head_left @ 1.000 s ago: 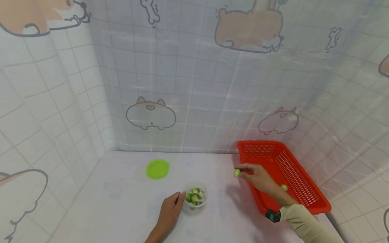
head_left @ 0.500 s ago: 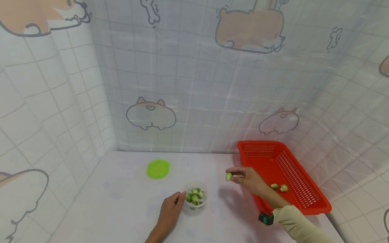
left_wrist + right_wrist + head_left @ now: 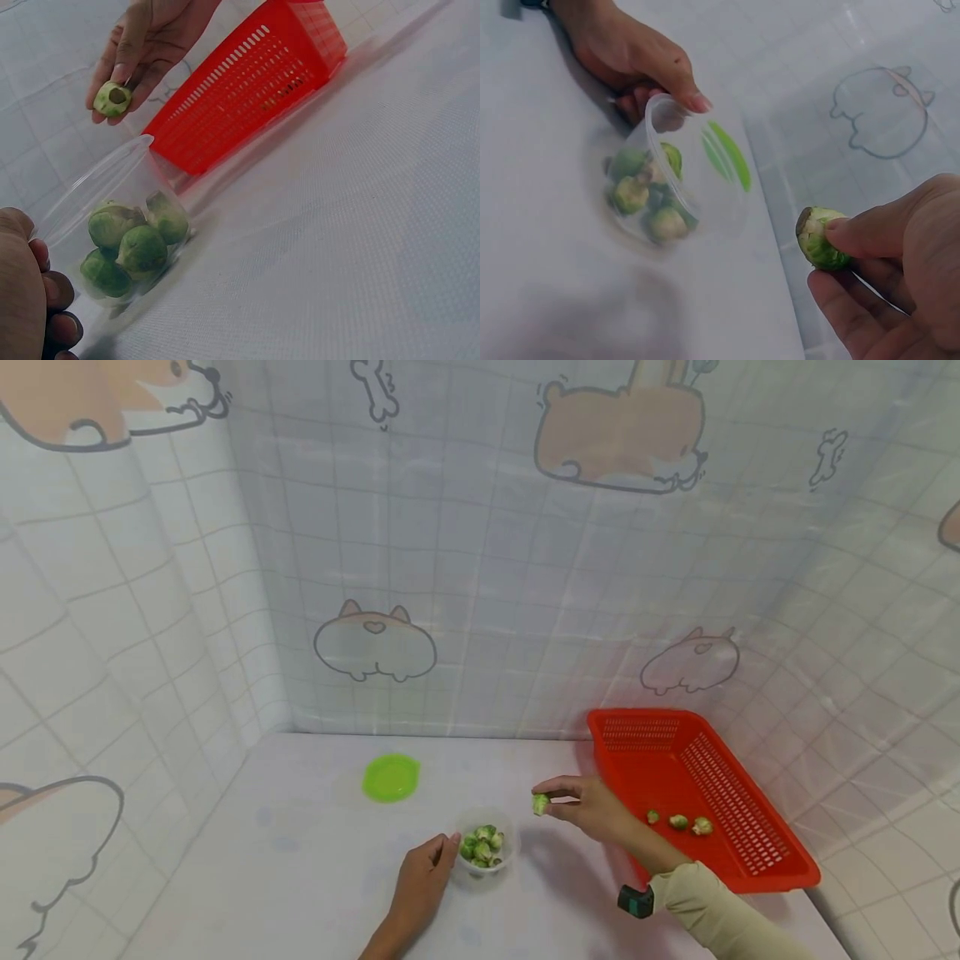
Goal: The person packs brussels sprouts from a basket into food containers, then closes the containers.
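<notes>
My right hand [image 3: 592, 807] pinches a Brussels sprout [image 3: 540, 803] between thumb and fingers, above the table and to the right of a clear plastic tub [image 3: 656, 112]. In the right wrist view the sprout's brown cut stem end faces up and left. My left hand [image 3: 422, 878] grips the left rim of the tub, thumb at the top edge and fingers curled against the outside wall. The tub stands upright on the table, with several green sprouts [image 3: 142, 251] heaped in its bottom.
A red perforated basket [image 3: 660, 768] stands at the right by the wall covering, with three sprouts [image 3: 678, 822] on its floor. The bright green lid [image 3: 391, 777] lies flat behind and left of the tub. White sheeting with dog drawings covers the walls.
My right hand has moved left from the basket's edge toward the tub, carrying the sprout. Sprouts in the basket that the forearm covered now show. The left hand and tub stay put.
</notes>
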`<act>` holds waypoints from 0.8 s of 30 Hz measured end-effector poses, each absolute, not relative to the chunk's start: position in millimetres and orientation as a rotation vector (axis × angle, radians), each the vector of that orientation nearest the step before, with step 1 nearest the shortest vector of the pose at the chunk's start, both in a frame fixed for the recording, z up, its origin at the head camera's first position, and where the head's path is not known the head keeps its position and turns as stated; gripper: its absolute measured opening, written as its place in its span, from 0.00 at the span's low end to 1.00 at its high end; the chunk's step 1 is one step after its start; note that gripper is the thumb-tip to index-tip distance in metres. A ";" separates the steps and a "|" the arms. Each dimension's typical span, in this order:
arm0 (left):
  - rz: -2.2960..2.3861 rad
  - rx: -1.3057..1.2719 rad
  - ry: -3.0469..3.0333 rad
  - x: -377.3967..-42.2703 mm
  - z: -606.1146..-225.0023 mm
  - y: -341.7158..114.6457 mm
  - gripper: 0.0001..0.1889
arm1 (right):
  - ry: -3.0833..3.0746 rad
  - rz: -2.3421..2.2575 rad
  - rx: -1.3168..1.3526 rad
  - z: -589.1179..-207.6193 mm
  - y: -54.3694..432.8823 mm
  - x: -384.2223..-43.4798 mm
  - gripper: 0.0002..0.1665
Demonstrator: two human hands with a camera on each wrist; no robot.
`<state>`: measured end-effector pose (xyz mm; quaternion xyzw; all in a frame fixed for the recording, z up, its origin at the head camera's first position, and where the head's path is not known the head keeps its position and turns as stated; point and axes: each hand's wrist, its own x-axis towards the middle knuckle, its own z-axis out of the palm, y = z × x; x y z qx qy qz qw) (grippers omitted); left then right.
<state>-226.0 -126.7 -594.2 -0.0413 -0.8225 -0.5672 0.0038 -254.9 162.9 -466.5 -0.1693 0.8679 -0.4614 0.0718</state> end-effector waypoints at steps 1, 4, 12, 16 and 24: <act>-1.774 -0.136 -2.569 -225.9 -594.4 -126.6 0.27 | 2.601 -1.388 -0.522 -466.6 160.9 -255.2 0.16; -1.756 -0.163 -2.542 -225.7 -594.8 -126.4 0.27 | 2.571 -1.403 -0.564 -468.8 154.9 -256.3 0.15; -1.758 -0.151 -2.542 -224.6 -594.7 -126.3 0.27 | 2.518 -1.383 -0.647 -475.7 141.5 -259.6 0.15; -1.757 -0.137 -2.560 -224.0 -593.8 -126.1 0.27 | 2.526 -1.319 -0.680 -476.3 134.6 -259.8 0.16; -1.749 -0.159 -2.537 -224.1 -594.4 -125.9 0.26 | 2.519 -1.219 -0.790 -480.6 116.4 -259.4 0.18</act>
